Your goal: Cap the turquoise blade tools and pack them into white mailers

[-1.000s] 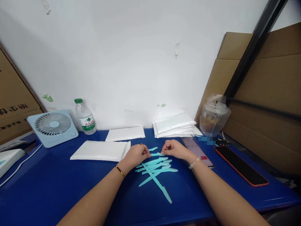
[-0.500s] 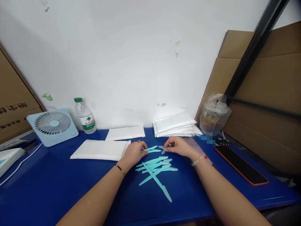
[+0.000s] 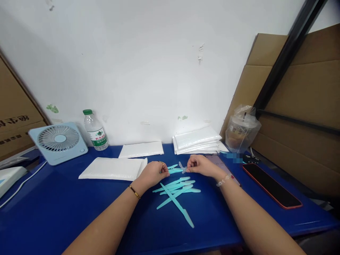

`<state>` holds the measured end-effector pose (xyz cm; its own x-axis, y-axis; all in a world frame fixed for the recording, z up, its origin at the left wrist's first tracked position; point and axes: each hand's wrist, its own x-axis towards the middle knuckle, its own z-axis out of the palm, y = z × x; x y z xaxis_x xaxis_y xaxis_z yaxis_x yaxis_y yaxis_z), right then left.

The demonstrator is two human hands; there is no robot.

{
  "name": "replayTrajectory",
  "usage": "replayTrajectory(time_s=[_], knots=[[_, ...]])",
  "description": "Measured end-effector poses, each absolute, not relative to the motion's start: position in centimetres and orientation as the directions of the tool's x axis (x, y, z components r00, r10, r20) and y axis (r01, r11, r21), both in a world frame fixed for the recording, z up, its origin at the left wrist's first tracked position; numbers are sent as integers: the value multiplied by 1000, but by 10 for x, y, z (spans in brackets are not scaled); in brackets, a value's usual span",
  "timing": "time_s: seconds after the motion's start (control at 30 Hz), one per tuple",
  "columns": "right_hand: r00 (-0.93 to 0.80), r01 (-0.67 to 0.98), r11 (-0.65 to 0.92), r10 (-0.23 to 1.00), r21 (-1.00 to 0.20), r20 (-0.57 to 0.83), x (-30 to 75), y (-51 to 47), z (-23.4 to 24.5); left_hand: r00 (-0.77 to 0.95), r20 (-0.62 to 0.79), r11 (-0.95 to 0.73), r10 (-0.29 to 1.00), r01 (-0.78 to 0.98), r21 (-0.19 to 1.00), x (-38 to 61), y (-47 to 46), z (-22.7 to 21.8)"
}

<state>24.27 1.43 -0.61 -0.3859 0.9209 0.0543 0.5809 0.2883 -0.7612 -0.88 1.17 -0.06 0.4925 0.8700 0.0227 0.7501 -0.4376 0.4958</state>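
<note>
Left hand [image 3: 154, 173], fingers curled closed, pinches one end of a few slim turquoise plastic sticks [image 3: 174, 170] held just above the blue table [image 3: 53, 205]. Right hand [image 3: 200, 165], fingertips likewise pressed together, grips a small translucent piece [image 3: 181, 166] at the sticks' other end. A loose pile of matching turquoise sticks [image 3: 176, 193] lies just nearer the person. A flat white padded envelope [image 3: 113, 169] lies beside the left hand.

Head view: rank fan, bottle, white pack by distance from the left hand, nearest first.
The left hand and right hand pinch a teal stick between them.
1. white pack: just left of the hand, flat on the table.
2. bottle: back-left, at the wall.
3. fan: far left, beyond the bottle.
</note>
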Motion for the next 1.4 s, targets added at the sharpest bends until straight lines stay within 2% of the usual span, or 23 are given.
replayTrajectory(time_s=[0.1,0.23,0.4,0.53,0.67,0.77,0.87,0.97,1.1,1.2,1.4], knots=[[-332,609,285,939,-740,89,247,14,-6,449,69,-427,891,774,468,-12,14,0],[-473,612,360,880,-704,40,245,8,1,472,128,-474,872,754,454,-9,11,-2],[-574,626,418,818,-658,-27,237,4,4,602,69,-557,796,684,471,0,3,-4],[-538,629,400,843,-666,-3,240,8,0,570,46,-522,821,715,466,0,4,-4],[-419,623,325,907,-711,47,248,14,-4,459,37,-426,888,788,444,-8,9,0],[-388,628,320,919,-710,72,250,14,-1,437,65,-413,897,778,473,-9,9,3],[-477,620,378,877,-687,51,245,9,3,506,71,-472,859,733,490,-5,2,5],[-570,615,448,821,-649,27,236,6,3,560,59,-521,826,720,458,1,-4,4],[-617,618,473,787,-628,-14,231,6,-1,576,8,-514,817,722,463,4,-5,0],[-603,616,460,798,-640,-6,233,6,1,551,-1,-483,835,732,480,1,-1,-1],[-437,634,345,898,-692,49,247,9,6,443,40,-417,896,807,419,-6,8,1]])
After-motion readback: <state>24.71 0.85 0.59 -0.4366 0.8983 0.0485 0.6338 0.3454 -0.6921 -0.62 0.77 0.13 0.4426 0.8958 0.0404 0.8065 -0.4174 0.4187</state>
